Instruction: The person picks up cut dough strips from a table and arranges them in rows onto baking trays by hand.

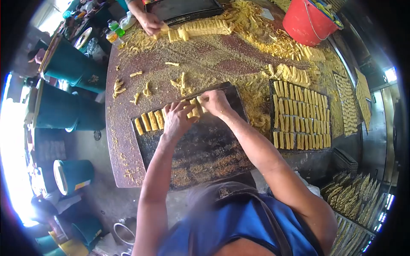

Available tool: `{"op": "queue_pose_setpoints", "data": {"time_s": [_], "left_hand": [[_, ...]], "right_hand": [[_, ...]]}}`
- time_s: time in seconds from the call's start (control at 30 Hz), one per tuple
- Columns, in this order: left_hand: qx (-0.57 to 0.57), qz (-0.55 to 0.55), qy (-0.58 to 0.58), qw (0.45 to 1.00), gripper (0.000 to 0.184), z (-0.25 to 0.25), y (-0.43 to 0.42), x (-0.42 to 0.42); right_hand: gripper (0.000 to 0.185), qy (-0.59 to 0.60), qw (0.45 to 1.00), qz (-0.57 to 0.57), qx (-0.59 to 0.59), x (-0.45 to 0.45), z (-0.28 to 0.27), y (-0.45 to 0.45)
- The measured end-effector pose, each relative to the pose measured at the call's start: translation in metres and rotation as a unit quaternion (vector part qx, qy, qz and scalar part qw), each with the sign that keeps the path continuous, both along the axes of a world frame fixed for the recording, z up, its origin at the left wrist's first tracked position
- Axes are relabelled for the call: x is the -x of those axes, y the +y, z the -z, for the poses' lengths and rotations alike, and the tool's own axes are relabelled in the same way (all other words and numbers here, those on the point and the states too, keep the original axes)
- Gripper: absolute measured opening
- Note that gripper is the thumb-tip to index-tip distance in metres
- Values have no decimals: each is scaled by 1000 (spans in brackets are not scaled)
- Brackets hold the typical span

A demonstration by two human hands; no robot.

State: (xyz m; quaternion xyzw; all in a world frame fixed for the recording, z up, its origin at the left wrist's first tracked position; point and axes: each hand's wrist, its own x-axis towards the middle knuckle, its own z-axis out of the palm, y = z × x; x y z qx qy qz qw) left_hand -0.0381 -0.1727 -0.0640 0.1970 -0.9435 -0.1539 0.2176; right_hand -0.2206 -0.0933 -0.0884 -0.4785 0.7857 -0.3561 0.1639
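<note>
A dark baking tray [200, 147] lies on the table in front of me, with a row of pale dough sticks [146, 122] along its far edge. Over the middle of that row is my left hand [176, 116], its fingers bent around a dough stick [193, 110]. My right hand [216, 103] is just to the right, thumb and fingers closed on another dough stick [201, 105] at the row's end. The fingertips partly hide both sticks. Loose dough pieces [183, 82] lie on the crumb-covered table beyond the tray.
A full tray of dough sticks [301, 115] sits at right, near a red bucket [306, 23]. Across the table, another person's hand [149, 23] touches a line of dough sticks [200, 29] beside a dark tray [183, 9]. Teal barrels [64, 106] stand to the left.
</note>
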Motion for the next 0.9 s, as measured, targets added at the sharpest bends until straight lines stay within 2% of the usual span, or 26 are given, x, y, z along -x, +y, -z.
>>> {"op": "queue_pose_setpoints", "data": {"time_s": [0.1, 0.2, 0.23, 0.27, 0.3, 0.4, 0.43, 0.47, 0.5, 0.53, 0.6, 0.63, 0.7, 0.73, 0.77, 0.9], "left_hand": [[-12, -33, -12, 999, 42, 10, 0, 5], [22, -55, 5, 998, 43, 26, -1, 8], [6, -64, 3, 998, 46, 15, 3, 7], [-8, -67, 21, 997, 51, 4, 7, 4], [9, -77, 55, 995, 51, 6, 6, 0], [2, -108, 76, 991, 41, -6, 14, 0], [-4, -99, 74, 992, 36, -7, 16, 2], [-4, -94, 75, 993, 32, -9, 21, 5], [-9, -94, 73, 993, 31, -9, 25, 7], [-16, -96, 66, 993, 29, -12, 32, 9], [-6, -126, 61, 990, 21, -13, 51, 16], [-9, -138, 60, 989, 20, -10, 59, 20], [-16, -151, 43, 987, 19, -4, 77, 30], [-25, -147, 46, 988, 18, -2, 85, 34], [-33, -144, 56, 987, 17, -1, 90, 40], [-51, -150, 41, 986, 14, -11, 109, 62]], "right_hand": [[21, -83, 996, 4, -43, 1, 2, -3], [22, -101, 995, -11, 22, 22, -20, 19], [27, -100, 994, 49, 11, 38, -44, 35], [25, -58, 992, 108, -5, 59, -77, 56], [24, -49, 987, 154, 11, 92, -85, 78], [23, 1, 928, 370, -27, 237, -65, 161], [28, 105, 912, 377, -127, 293, -54, 192], [35, 98, 896, 399, -169, 340, -46, 217], [37, 177, 895, 366, -185, 376, -34, 241], [37, 175, 896, 362, -187, 382, -42, 240], [43, 60, 870, 404, -278, 405, -53, 241], [43, 55, 873, 397, -278, 425, -39, 239], [46, -210, 881, 383, -182, 449, -13, 236], [49, -340, 855, 370, -130, 449, -4, 241], [53, -388, 840, 338, -173, 455, -5, 245], [44, -371, 861, 318, -140, 473, 40, 238]]}}
